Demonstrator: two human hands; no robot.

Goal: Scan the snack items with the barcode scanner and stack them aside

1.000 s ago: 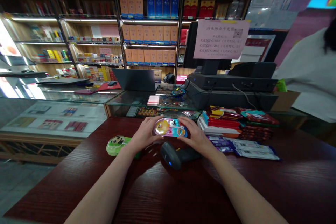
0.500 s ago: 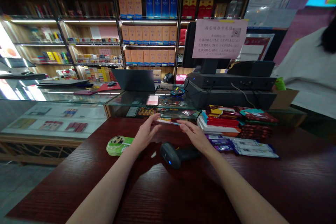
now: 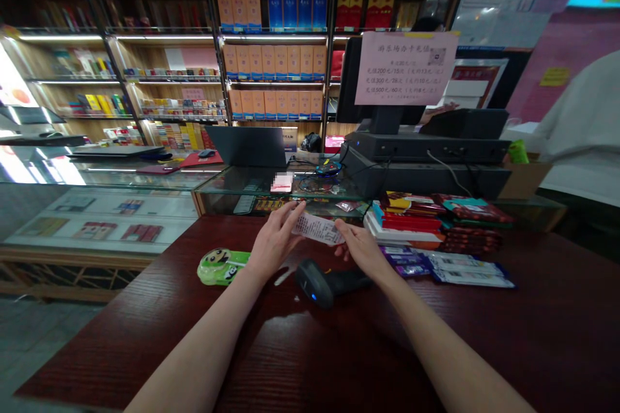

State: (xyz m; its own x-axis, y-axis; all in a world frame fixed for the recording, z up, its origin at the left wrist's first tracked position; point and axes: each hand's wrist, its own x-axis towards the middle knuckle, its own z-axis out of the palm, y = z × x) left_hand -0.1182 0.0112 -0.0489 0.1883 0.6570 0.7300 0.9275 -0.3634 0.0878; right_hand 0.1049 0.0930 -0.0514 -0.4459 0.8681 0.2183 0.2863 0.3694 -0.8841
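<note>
Between both hands, above the dark red table (image 3: 145, 329), is a small flat packet (image 3: 317, 229) with rows of dark print on its pale face. My left hand (image 3: 274, 240) is closed on its left end, fingers at the upper edge. The thumb and fingers of my right hand (image 3: 359, 247) pinch its right end. Below the hands lies a black barcode scanner (image 3: 314, 282) with a blue light, its handle toward the right. A green package with panda pictures (image 3: 220, 268) rests left of my left forearm.
Right of my hands are stacked snack packs (image 3: 411, 219) and purple-and-white packets (image 3: 465, 271). Behind them stands a black register with a monitor (image 3: 351, 90) bearing a pink notice. A laptop (image 3: 249, 145) sits on the glass counter. A person in a white top (image 3: 581, 135) is at right.
The packet has turned from nearly edge-on to show its printed face. My left hand has shifted slightly right and closed on it. The person at right has moved further right.
</note>
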